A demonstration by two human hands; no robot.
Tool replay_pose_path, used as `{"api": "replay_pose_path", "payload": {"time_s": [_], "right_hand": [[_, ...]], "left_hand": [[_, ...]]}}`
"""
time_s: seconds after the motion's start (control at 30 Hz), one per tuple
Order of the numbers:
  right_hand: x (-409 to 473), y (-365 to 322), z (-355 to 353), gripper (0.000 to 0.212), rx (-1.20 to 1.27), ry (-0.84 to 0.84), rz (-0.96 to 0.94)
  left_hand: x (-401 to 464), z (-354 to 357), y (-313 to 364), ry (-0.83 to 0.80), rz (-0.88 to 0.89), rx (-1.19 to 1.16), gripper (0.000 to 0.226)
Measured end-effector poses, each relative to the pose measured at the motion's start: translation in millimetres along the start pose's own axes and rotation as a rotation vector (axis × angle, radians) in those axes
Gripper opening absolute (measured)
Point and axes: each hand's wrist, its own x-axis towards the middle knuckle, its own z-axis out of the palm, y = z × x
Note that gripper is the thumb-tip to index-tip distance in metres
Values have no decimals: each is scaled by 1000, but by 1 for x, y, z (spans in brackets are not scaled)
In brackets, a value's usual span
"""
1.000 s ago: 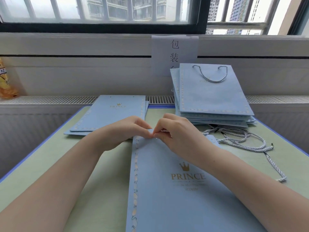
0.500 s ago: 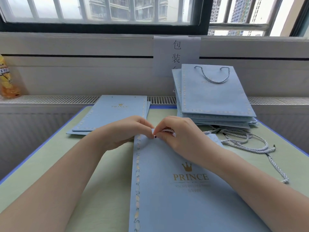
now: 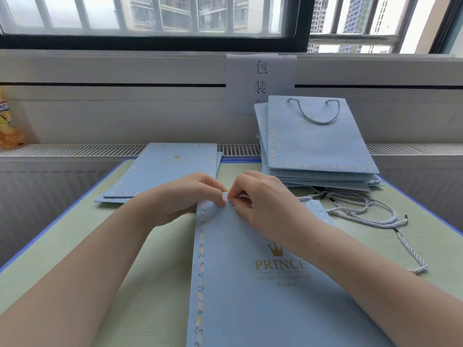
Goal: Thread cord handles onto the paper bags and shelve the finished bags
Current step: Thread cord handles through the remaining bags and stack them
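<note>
Our right hand (image 3: 265, 204) pinches a cord end (image 3: 241, 196) at the top edge of the flat blue bag (image 3: 250, 296), while our left hand (image 3: 183, 196) pinches that same corner — fingers curled tight. The bag lies on the worktop (image 3: 150, 284); loose cords (image 3: 360, 209) rest to its right, finished bags (image 3: 318, 146) stacked behind them, unthreaded bags (image 3: 165, 174) far left.

Soft bright daylight from the window (image 3: 150, 18) — sharp centre, wide-angle bowing at edges.
</note>
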Motion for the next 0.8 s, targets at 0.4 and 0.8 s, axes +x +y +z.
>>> {"api": "replay_pose_path", "payload": {"time_s": [0.4,0.8], "right_hand": [[0,3,3,7,43,18,-22],[-1,0,5,10,-118,69,-156]], "left_hand": [[0,-2,1,18,5,15,37],[-3,-5,1,-29,34,28,21]]}}
